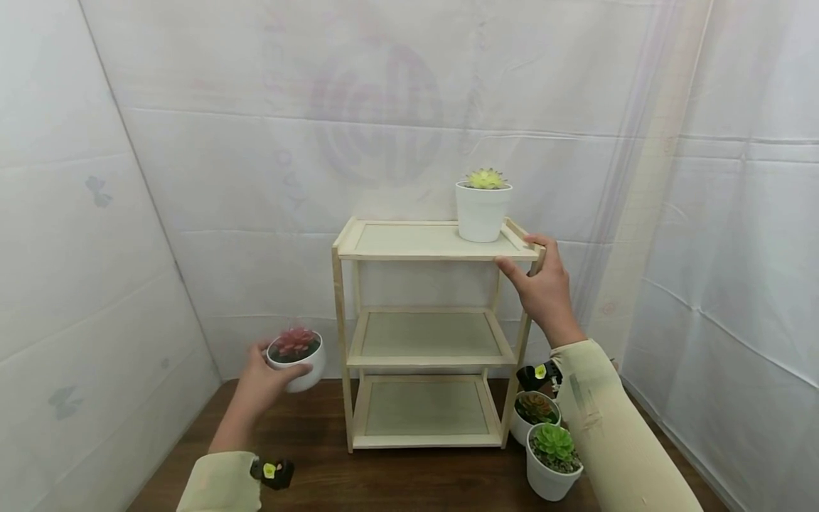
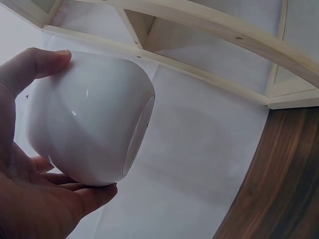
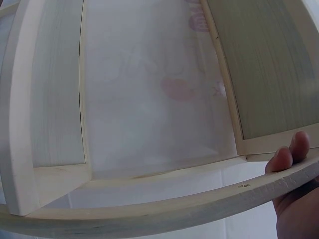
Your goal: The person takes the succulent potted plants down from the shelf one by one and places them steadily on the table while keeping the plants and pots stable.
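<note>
In the head view my left hand holds a white pot with a pink succulent, off the table and left of a wooden shelf rack. The left wrist view shows the thumb and fingers round the glossy pot, its base turned toward the rack. My right hand grips the rack's top right front corner, thumb at the front edge. From the right wrist, fingertips lap over the rack's post. A white pot with a yellow-green succulent stands on the top tier's right side.
Beside the rack's lower right leg stand two more white pots, one with an orange-green succulent and one with a bright green succulent. The rack rests on a dark wooden table. White sheeting encloses the back and sides.
</note>
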A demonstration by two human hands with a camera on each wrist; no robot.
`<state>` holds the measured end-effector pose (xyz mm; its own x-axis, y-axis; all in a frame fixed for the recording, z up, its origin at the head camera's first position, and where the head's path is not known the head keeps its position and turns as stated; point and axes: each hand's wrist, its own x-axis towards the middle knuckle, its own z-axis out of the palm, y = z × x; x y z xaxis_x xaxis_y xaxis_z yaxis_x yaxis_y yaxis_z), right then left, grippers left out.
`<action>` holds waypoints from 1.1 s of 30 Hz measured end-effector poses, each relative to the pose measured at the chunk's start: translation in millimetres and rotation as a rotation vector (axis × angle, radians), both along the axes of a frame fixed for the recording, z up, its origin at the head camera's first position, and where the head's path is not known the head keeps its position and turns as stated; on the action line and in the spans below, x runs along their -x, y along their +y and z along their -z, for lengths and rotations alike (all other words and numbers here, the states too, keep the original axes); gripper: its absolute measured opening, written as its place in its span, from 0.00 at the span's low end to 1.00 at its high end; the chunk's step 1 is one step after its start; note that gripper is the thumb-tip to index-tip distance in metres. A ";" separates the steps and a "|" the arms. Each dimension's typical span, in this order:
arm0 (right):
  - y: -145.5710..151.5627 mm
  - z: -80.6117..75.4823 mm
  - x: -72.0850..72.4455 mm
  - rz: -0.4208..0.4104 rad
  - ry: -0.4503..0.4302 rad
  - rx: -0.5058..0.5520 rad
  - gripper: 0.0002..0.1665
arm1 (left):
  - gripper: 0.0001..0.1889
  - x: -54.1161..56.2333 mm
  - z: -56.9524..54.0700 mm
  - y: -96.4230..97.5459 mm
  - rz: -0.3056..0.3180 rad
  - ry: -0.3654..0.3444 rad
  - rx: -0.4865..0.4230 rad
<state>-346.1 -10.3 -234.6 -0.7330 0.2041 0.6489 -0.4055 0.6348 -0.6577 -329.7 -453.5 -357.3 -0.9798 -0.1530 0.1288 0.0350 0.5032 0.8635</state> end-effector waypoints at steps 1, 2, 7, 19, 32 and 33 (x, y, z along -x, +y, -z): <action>-0.2 0.0 0.0 -0.001 0.001 0.002 0.45 | 0.60 0.5 1.9 0.1 -0.001 0.003 -0.006; -0.4 0.1 -0.1 -0.003 0.001 0.004 0.45 | 0.60 0.8 3.9 0.2 0.001 0.004 -0.013; -0.7 0.4 0.3 -0.002 0.003 0.007 0.45 | 0.58 2.6 14.2 -0.2 0.012 -0.002 -0.020; -0.2 -1.4 -1.2 -0.003 0.019 -0.004 0.45 | 0.60 6.3 30.2 -0.4 0.007 -0.045 0.015; -0.3 -0.9 0.7 0.009 0.013 -0.001 0.45 | 0.61 9.2 49.7 0.4 0.005 -0.078 0.033; -0.3 -1.0 0.8 0.007 0.012 -0.001 0.45 | 0.60 9.2 51.3 0.4 0.006 -0.077 0.031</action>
<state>-346.9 -10.6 -233.6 -0.7235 0.2087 0.6581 -0.4092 0.6381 -0.6522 -338.9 -453.1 -408.6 -0.9880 -0.1438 0.0571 -0.0280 0.5294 0.8479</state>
